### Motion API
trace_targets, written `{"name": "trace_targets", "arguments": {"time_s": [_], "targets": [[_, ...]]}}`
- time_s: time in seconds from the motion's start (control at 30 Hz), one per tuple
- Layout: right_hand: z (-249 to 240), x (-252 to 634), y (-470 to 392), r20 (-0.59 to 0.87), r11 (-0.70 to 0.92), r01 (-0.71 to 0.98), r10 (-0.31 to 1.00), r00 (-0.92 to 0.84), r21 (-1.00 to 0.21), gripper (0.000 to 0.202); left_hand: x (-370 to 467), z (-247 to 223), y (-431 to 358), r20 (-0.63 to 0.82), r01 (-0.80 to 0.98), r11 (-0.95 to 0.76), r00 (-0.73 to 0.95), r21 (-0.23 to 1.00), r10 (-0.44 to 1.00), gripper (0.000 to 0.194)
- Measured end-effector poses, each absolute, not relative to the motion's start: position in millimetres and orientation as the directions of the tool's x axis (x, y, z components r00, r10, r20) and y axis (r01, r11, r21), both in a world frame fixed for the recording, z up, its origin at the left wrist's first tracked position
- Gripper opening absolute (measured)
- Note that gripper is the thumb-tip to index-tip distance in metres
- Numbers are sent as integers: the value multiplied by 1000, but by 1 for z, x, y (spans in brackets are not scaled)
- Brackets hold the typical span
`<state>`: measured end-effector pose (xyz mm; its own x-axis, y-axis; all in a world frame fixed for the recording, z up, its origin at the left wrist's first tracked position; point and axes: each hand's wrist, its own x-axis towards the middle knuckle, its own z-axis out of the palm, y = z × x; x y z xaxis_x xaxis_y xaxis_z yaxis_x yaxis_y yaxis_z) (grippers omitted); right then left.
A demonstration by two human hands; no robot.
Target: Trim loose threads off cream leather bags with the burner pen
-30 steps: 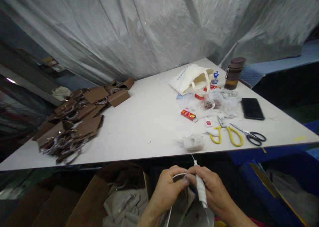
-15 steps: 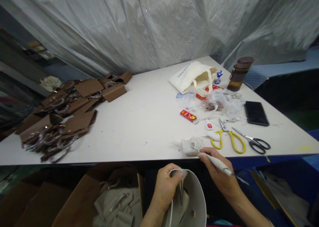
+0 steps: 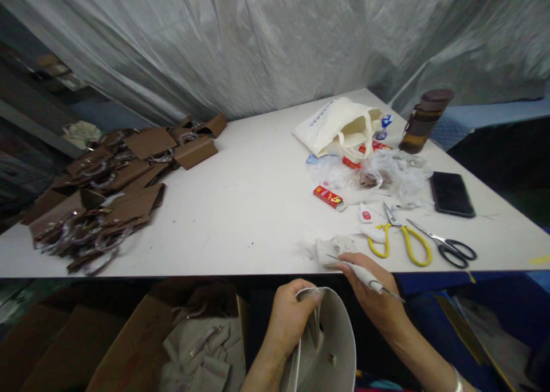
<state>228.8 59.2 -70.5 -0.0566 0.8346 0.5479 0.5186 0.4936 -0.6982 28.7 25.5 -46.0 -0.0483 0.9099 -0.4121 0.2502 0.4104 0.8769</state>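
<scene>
My left hand pinches the upper edge of a pale beige bag, its mouth turned up in front of me below the table edge. A small metal fitting shows on the bag's inner wall. My right hand grips an awl-like tool with a white wrapped handle and thin metal at both ends. The tool's front tip lies over or against a whitish, stained pad at the table's front edge; I cannot tell whether they touch. Yellow-handled scissors lie just beyond my right hand.
Brown bags or flaps with plastic-wrapped handles are heaped on the left of the white table. At right are black scissors, a phone, a bottle, a cloth bag and clear plastic. A carton below holds beige pieces.
My right hand and the tool have moved slightly left. My left hand keeps its hold on the bag. The view has shifted a little.
</scene>
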Motion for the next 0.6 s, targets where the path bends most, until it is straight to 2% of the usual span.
{"name": "trace_targets", "arguments": {"time_s": [0.23, 0.33, 0.43, 0.53, 0.6], "targets": [[-75, 228, 61, 473, 431, 480, 880, -37, -764, 19, 27, -45, 28, -431, 241, 424, -23, 873, 902, 20], [-73, 232, 57, 399, 344, 414, 916, 51, -843, 24, 27, -43, 28, -438, 252, 428, -19, 868, 899, 19], [-70, 233, 52, 196, 164, 226, 973, 125, -960, 37, 28, -43, 27, -449, 273, 434, -6, 859, 893, 18], [-68, 230, 46, -13, -13, 23, 1000, -10, -1000, 47, 30, -44, 26, -454, 285, 432, 12, 856, 891, 15], [-70, 227, 43, -60, -62, -33, 995, -80, -997, 50, 31, -45, 25, -457, 282, 433, 20, 856, 889, 14]]}}
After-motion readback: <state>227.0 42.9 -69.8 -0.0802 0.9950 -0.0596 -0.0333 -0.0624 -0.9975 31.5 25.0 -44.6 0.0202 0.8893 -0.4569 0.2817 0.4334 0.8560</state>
